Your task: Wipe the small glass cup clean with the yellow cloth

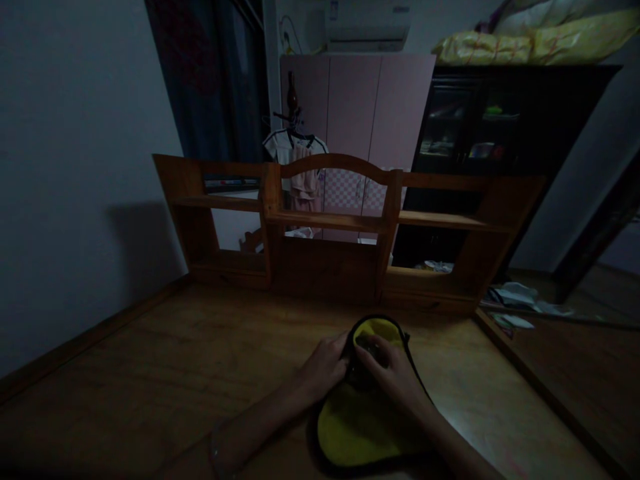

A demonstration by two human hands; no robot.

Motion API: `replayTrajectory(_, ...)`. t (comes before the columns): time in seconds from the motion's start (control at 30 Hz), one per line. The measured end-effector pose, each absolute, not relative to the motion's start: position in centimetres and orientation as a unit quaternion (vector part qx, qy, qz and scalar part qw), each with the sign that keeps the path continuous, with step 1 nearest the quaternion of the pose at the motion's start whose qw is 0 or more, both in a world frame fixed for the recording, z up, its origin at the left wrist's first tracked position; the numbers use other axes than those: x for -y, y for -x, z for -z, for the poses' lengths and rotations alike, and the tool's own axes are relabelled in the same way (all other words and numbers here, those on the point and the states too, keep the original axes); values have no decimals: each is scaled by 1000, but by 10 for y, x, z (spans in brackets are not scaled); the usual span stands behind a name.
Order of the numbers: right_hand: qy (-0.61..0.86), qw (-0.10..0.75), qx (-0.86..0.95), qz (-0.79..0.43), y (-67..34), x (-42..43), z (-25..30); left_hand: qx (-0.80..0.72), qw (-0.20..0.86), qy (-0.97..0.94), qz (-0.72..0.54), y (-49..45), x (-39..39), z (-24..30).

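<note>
A yellow-lined pouch with a black edge [357, 427] lies open on the wooden desk [165, 373] in front of me. My left hand [325, 367] grips the pouch's left edge near its top, fingers curled. My right hand [393, 373] rests on the middle of the pouch, fingers bent around a small dark object [369, 347] that I cannot make out in the dim light. The two hands almost touch over that object.
A wooden shelf hutch [330, 227] stands along the desk's far edge. A wall runs along the left. Beyond are a pink wardrobe [370, 113], hanging clothes [297, 167], a dark cabinet [490, 133] and papers [520, 297] at the right. The room is very dark.
</note>
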State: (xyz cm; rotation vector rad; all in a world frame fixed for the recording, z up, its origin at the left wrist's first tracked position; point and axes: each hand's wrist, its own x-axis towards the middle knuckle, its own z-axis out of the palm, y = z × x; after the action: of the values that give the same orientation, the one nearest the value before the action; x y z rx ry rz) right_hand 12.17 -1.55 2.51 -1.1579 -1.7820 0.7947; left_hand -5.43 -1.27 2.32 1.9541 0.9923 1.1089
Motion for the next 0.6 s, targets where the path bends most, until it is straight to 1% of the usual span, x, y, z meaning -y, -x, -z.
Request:
replayTrajectory(0.13,418,393,640,-511,-125,10,-19,-462,325,-696,-443,54,6,-13)
replayTrajectory(0.23,380,373,603,-594,-123,11,-12,-486,331,-665,-461,55,0,-5)
replayTrajectory(0.3,369,382,595,-603,-121,12,-10,-474,352,-657,-470,55,-2,-2)
replayTrajectory(0.43,372,414,592,-583,-117,15,-11,-436,411,-645,-474,53,0,-2)
replayTrajectory(0.6,384,431,587,-567,-115,12,-6,-436,448,-625,-468,54,-3,1)
